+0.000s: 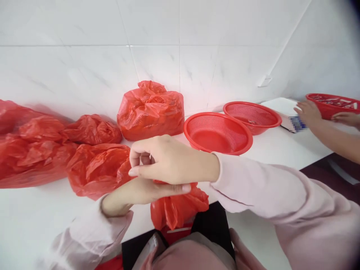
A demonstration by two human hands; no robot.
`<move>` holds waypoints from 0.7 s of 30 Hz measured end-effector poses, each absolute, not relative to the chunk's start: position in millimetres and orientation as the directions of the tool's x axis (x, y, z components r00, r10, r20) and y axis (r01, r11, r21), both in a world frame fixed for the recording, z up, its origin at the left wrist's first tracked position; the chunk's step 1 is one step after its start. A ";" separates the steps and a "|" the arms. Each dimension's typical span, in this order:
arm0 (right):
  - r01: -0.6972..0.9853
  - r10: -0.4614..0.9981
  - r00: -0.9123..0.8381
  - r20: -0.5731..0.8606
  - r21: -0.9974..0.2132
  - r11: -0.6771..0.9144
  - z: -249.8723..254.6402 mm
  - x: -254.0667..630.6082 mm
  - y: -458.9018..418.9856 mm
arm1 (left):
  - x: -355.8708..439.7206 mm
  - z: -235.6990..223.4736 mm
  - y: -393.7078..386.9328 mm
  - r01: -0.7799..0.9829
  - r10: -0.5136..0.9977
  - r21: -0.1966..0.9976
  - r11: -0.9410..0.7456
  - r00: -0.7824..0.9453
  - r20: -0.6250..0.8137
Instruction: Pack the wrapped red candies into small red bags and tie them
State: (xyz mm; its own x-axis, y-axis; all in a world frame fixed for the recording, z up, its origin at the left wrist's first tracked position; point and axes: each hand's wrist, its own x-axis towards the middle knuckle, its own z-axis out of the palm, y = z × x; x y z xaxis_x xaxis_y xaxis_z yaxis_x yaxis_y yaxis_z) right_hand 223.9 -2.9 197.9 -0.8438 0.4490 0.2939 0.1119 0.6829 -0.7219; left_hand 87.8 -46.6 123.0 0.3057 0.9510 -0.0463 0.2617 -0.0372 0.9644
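My right hand (171, 159) crosses over my left hand, its fingers loosely curled and the thumb apart from them, with nothing visible in between. Beneath it, my left hand (140, 191) reaches out with its thumb straight; its other fingers are hidden. A crumpled red plastic bag (178, 210) lies just below and behind the left thumb, at the table's front edge. Whether the left hand grips this bag cannot be seen. Left of my hands sits another red plastic bag (97, 168), loosely bunched at the top.
Against the wall stands a full red bag (150, 112); more red bags (30, 150) fill the left. Two red mesh baskets (218, 131), (251, 112) stand to the right. Beyond them, a co-worker's hands (309, 112) are near a white device (281, 107) and a filled red basket (323, 108).
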 end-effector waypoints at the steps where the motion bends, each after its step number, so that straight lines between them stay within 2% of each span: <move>1: 0.101 0.455 -0.838 0.303 -0.732 0.673 194.9 222.1 -0.4 | 87.4 119.8 -44.1 0.260 0.961 0.966 -0.010 0.271 -0.063; 4: 0.079 0.510 -0.788 0.345 -0.765 0.639 181.6 236.4 12.0 | 84.9 114.9 -37.0 0.191 0.976 0.972 0.138 0.139 -0.166; 6: 0.139 0.544 -0.780 0.309 -0.762 0.633 168.3 253.2 22.0 | 84.7 116.5 -33.5 0.097 0.973 0.975 0.200 0.097 -0.209; 9: 0.261 0.596 -0.770 0.226 -0.742 0.618 148.9 271.8 31.1 | 87.8 121.8 -31.0 0.014 0.960 0.974 0.227 0.166 -0.226; 13: 0.208 0.659 -0.673 0.335 -0.770 0.603 147.3 279.7 17.5 | 87.8 127.7 -30.1 -0.030 0.955 0.985 0.173 0.248 -0.160; 15: 0.147 0.594 -0.732 0.335 -0.774 0.616 155.4 280.8 3.5 | 83.4 131.7 -30.4 0.002 0.951 0.995 0.098 0.295 -0.094; 18: 0.046 0.467 -0.802 0.373 -0.740 0.671 160.9 278.7 -6.4 | 76.5 138.2 -31.2 0.163 0.918 0.987 -0.012 0.392 -0.053; 21: 0.040 0.573 -0.682 0.455 -0.759 0.649 145.0 269.1 8.1 | 75.4 137.2 -31.3 0.313 0.900 0.945 -0.099 0.434 -0.049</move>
